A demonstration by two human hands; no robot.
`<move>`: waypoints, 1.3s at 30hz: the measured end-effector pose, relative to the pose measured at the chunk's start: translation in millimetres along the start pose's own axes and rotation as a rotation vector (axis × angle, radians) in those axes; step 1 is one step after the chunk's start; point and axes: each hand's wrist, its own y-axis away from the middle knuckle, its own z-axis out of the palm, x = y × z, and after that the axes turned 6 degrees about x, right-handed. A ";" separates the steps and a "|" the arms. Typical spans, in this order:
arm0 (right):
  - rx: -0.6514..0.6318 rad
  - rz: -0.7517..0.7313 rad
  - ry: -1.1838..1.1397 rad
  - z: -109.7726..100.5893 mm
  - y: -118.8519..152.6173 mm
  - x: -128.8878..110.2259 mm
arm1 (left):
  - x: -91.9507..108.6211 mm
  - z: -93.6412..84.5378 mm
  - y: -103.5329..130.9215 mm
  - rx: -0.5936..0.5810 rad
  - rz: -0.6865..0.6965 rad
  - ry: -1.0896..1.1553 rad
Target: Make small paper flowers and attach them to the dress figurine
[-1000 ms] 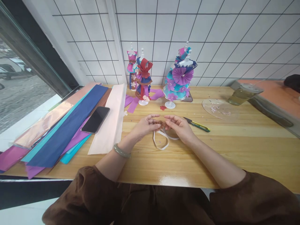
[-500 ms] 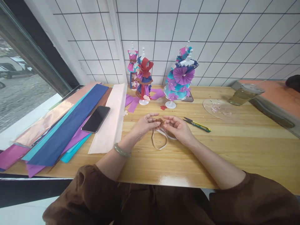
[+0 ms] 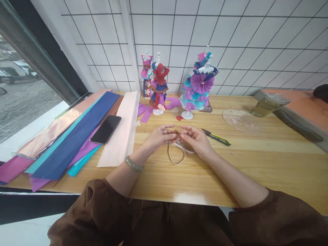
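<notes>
Between my fingertips, above the middle of the wooden table (image 3: 164, 184), is a small gathered piece of brown crepe paper (image 3: 177, 134). My left hand (image 3: 159, 137) pinches it from the left, and my right hand (image 3: 196, 140) pinches its other side. A narrow pale ribbon (image 3: 174, 163) hangs in a loop beneath the paper and rests on the table. Part of a clear round thing, perhaps a tape roll (image 3: 189, 149), shows under my right hand. Just beyond that hand lies a green and black utility knife (image 3: 217, 137).
Small dress forms in paper outfits (image 3: 159, 85) (image 3: 200, 85) stand by the tiled wall. At left lie crepe paper sheets (image 3: 77, 136) and a phone (image 3: 106, 130). A clear plate with small beads (image 3: 239, 120) and a lidded cup (image 3: 266, 106) are at right.
My fingers have shifted slightly on the brown paper, and the ribbon loop has swung a little and hangs rounder. The whole view has moved slightly.
</notes>
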 end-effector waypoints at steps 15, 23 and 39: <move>-0.034 -0.645 0.841 0.0 3.2 -3.8 | -3.8 -1.1 0.2 0.028 -0.002 0.122; -0.003 -0.752 1.006 -0.1 1.9 -4.1 | -3.0 0.7 0.8 0.026 -0.017 0.155; 0.173 -0.488 0.505 6.6 4.6 -1.4 | 2.0 3.8 3.2 0.031 -0.008 0.185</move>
